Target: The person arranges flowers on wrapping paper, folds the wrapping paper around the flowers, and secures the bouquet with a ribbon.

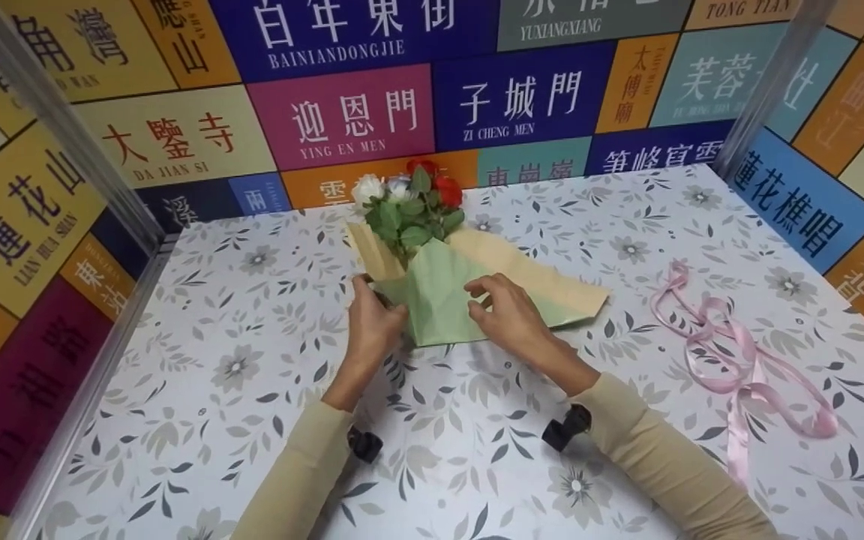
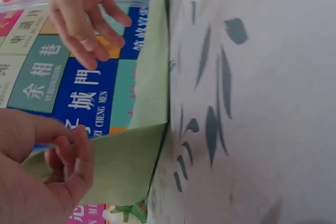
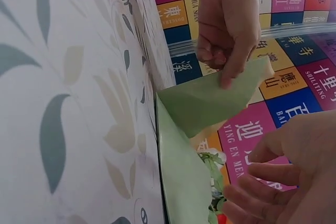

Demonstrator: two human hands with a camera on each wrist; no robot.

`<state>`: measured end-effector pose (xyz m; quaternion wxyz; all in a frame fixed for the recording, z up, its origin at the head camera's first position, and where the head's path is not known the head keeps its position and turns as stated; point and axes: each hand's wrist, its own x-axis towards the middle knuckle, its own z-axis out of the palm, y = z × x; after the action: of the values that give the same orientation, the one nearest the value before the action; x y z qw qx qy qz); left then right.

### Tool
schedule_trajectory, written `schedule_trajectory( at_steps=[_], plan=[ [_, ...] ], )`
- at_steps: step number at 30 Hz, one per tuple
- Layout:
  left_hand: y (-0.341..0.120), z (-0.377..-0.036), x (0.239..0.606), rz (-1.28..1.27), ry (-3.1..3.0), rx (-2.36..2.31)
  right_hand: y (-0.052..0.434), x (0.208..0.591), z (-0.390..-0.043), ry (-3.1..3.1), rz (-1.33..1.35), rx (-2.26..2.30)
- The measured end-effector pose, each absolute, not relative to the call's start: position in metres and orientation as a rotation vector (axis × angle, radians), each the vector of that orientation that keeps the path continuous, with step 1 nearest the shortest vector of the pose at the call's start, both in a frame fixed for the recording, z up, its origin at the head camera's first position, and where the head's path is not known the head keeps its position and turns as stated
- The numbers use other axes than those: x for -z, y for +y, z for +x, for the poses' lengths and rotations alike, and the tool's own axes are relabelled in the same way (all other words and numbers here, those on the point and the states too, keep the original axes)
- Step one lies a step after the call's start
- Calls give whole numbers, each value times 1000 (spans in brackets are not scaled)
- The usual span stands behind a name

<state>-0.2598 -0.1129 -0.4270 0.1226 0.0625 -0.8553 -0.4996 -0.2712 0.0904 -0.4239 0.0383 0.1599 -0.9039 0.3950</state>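
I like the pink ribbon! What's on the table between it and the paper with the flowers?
Nothing: in the head view only bare flowered tablecloth lies between the pink ribbon and the wrapping paper.

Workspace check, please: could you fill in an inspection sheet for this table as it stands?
Surface: table under a floral cloth.
Job's things: flowers, red and white, lying in green paper over tan paper.
Clutter: pink ribbon, loose, to the right, apart from the paper.
Grippers: left hand pinches the green paper's left fold; right hand, fingers spread, at its right side, contact unclear.
Cables: nothing seen.
Surroundings: walls of coloured sign panels; metal corner posts.
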Motion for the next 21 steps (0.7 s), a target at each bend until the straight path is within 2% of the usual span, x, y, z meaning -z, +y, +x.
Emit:
schedule_trajectory(
  at_steps=[7,12,16,21],
  plan=[
    [-100,-268,420,-116,-2604,1534,90,422,-271,-2701,448,-1213],
    [-109,-271,425,-151,-2595,1577,86,419,-268,-2521,417,-1231],
    [-115,-272,435,-200,-2729,1510,76,415,-262,-2279,559,-1162],
    [-114,-274,444,-463,-2870,1281,57,413,-263,-2241,834,-988]
  ],
)
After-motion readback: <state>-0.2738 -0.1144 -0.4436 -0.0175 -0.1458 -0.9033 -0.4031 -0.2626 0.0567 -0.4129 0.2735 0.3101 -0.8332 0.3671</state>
